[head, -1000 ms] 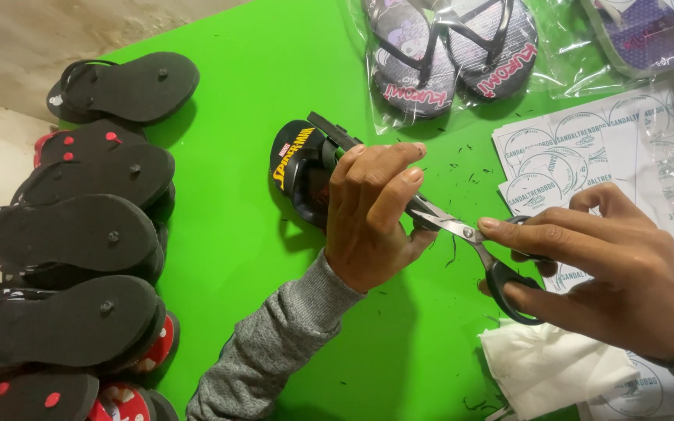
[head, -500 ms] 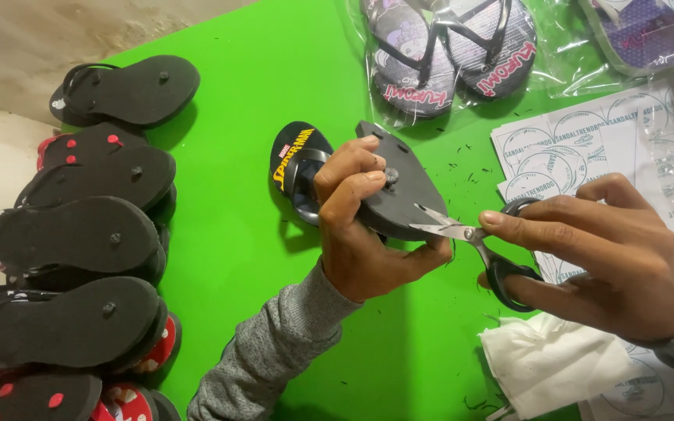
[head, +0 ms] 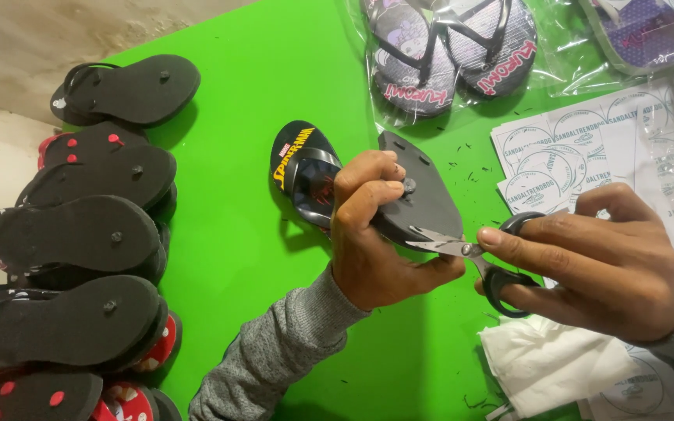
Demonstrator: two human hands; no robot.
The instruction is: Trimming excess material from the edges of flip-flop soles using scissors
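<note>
L hand [head: 368,226] at frame center, clenched on a flip-flop pair [head: 423,204], grey sole up. R hand [head: 602,261] at 4 o'clock grips scissors [head: 473,256], fingers thru loops, blades at sole's lower edge. Table [head: 259,86] green. Black sandals [head: 87,234] stacked at 9 o'clock, bagged pair [head: 450,47] at 12, label sheets [head: 579,148] at 2, white cloth [head: 548,362] at 5.

Just one head cam here, looking steeply down at the green table [head: 259,70]. It sits pretty close, hands filling centre and right.

Sandal workshop, stacked flip-flops [head: 79,234], green table [head: 235,78]
</note>
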